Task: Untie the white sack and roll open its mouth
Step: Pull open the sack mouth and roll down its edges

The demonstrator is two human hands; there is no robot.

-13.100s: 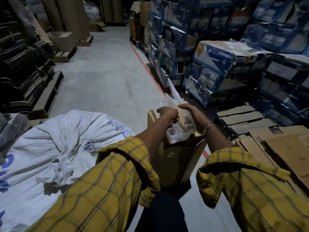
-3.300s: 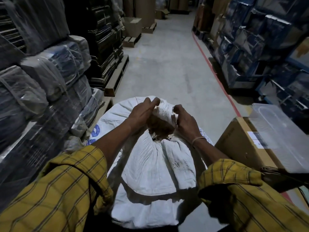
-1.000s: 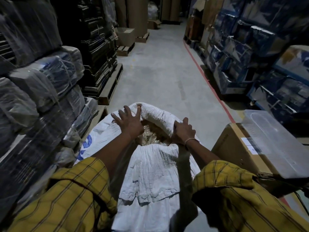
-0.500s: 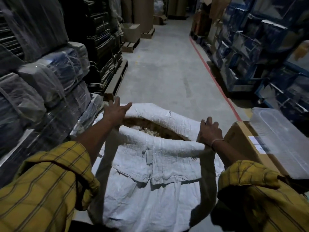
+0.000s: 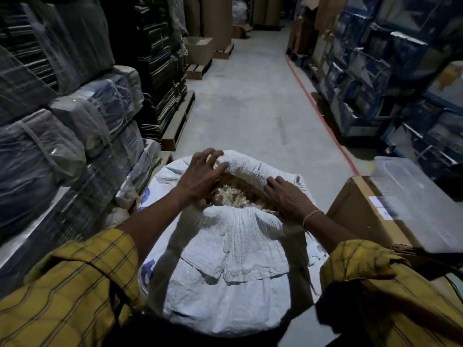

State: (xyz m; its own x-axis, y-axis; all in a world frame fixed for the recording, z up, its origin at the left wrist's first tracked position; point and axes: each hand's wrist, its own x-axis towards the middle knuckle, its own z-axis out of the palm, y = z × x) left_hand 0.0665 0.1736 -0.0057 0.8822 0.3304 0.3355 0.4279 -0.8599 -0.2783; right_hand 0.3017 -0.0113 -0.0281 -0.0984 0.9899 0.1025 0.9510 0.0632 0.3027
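The white woven sack (image 5: 233, 259) stands on the floor right in front of me, blue print on its left side. Its mouth is open, with the rim rolled into a thick white cuff (image 5: 248, 169) around pale golden contents (image 5: 229, 195). My left hand (image 5: 200, 176) lies on the far left of the cuff, fingers curled over the roll. My right hand (image 5: 288, 199) presses on the near right part of the rim, fingers spread over the fabric. Both arms wear yellow checked sleeves.
A cardboard box (image 5: 360, 221) with a clear plastic tub (image 5: 416, 201) on top stands close on the right. Plastic-wrapped bundles (image 5: 75, 136) are stacked on the left. Blue cartons (image 5: 400, 78) line the right side behind a red floor line (image 5: 323, 116). A concrete aisle (image 5: 250, 101) runs ahead.
The sack's mouth was stretched wide half a second ago. Both hands have moved inward since, and the opening looks narrower, with the left hand now on the far rim.
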